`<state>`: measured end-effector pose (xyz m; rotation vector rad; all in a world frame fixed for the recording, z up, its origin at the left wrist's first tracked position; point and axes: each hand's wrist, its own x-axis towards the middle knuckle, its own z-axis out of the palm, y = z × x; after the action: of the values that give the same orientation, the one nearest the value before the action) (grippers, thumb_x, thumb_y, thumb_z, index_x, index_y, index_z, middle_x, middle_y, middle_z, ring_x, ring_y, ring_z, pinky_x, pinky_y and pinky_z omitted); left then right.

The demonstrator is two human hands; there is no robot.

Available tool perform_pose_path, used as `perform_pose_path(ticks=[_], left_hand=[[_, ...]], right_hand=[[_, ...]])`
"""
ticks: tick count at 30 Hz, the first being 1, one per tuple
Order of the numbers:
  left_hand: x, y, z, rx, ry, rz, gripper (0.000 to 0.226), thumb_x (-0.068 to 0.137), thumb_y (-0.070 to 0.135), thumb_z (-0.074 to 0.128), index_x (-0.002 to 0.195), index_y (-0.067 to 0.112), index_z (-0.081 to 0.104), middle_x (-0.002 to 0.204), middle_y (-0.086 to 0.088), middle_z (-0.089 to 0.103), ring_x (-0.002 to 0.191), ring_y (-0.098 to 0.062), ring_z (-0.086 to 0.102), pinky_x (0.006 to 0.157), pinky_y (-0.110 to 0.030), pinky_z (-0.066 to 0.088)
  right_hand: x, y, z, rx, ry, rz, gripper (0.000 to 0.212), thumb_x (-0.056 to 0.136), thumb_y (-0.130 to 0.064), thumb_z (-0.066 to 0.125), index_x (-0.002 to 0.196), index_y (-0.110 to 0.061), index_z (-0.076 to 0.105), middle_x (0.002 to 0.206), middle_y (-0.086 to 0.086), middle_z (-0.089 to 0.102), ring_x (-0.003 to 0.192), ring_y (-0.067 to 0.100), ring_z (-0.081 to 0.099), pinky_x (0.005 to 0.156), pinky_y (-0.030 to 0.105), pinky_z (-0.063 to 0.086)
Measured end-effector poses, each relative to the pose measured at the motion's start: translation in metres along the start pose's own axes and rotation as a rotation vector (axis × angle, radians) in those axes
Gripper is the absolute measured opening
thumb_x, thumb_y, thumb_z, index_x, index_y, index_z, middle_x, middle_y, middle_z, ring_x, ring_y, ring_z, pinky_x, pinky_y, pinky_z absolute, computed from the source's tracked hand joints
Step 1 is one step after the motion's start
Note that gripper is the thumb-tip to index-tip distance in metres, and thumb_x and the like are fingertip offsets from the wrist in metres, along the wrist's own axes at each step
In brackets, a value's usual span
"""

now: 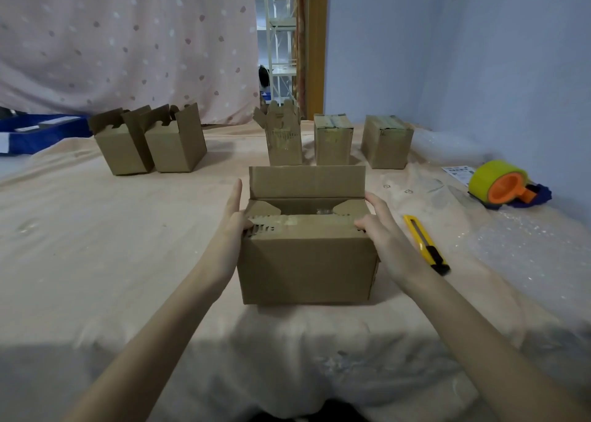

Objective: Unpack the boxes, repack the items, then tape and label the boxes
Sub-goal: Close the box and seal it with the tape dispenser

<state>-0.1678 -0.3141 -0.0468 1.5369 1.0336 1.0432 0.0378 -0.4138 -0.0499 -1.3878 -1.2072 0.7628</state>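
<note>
Centrally, we gripped the brown cardboard box [307, 258] on the peach-cloth table [128, 245], left hand [228, 239] and right hand [388, 239] at its two ends, thumbs curled over the near flap, fingers loosely extended along its sides. Its far flap stood up. Beside our right hand lay a yellow utility knife [427, 245]; farther right, a yellow-and-orange tape dispenser [503, 183]. Behind stood two open cartons [150, 143] and three tall cartons [335, 140].
</note>
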Motion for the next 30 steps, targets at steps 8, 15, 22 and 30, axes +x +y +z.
perform_pose_path(ticks=[8, 15, 22, 30], left_hand=[[-0.025, 0.006, -0.007, 0.081, -0.073, 0.296, 0.074, 0.077, 0.021, 0.035, 0.14, 0.051, 0.01, 0.152, 0.021, 0.019, 0.137, 0.007, 0.018, 0.108, -0.015, 0.021], [-0.027, 0.001, -0.019, 0.446, -0.041, 0.538, 0.058, 0.086, 0.028, 0.035, 0.142, 0.04, 0.029, 0.125, 0.02, 0.03, 0.122, 0.01, 0.032, 0.1, -0.006, 0.025], [-0.03, -0.008, -0.026, 0.705, -0.133, 0.706, 0.054, 0.09, 0.028, 0.021, 0.13, 0.022, 0.058, 0.137, 0.015, 0.049, 0.135, 0.0, 0.033, 0.115, -0.024, 0.019], [-0.028, -0.003, -0.029, 0.74, -0.324, 0.643, 0.074, 0.075, 0.075, 0.047, 0.14, 0.041, 0.039, 0.15, 0.027, 0.025, 0.142, 0.008, 0.006, 0.109, -0.009, 0.009]], right_hand=[[0.002, 0.006, -0.006, 0.029, 0.025, -0.193, 0.059, 0.073, -0.027, 0.057, 0.13, -0.031, 0.042, 0.132, -0.017, 0.048, 0.13, -0.003, 0.038, 0.097, 0.019, 0.041], [0.004, 0.01, -0.016, -0.149, 0.034, -0.395, 0.053, 0.075, -0.036, 0.061, 0.125, -0.041, 0.044, 0.125, -0.013, 0.05, 0.12, -0.003, 0.046, 0.098, 0.012, 0.038], [0.002, 0.014, -0.021, -0.754, 0.054, -0.64, 0.049, 0.094, -0.033, 0.032, 0.123, -0.01, 0.064, 0.132, -0.002, 0.057, 0.134, 0.014, 0.041, 0.106, 0.032, 0.034], [0.003, 0.003, -0.01, -1.033, -0.186, -0.731, 0.081, 0.091, -0.071, 0.021, 0.14, -0.012, 0.047, 0.148, 0.001, 0.041, 0.139, 0.011, 0.032, 0.116, 0.029, 0.02]])
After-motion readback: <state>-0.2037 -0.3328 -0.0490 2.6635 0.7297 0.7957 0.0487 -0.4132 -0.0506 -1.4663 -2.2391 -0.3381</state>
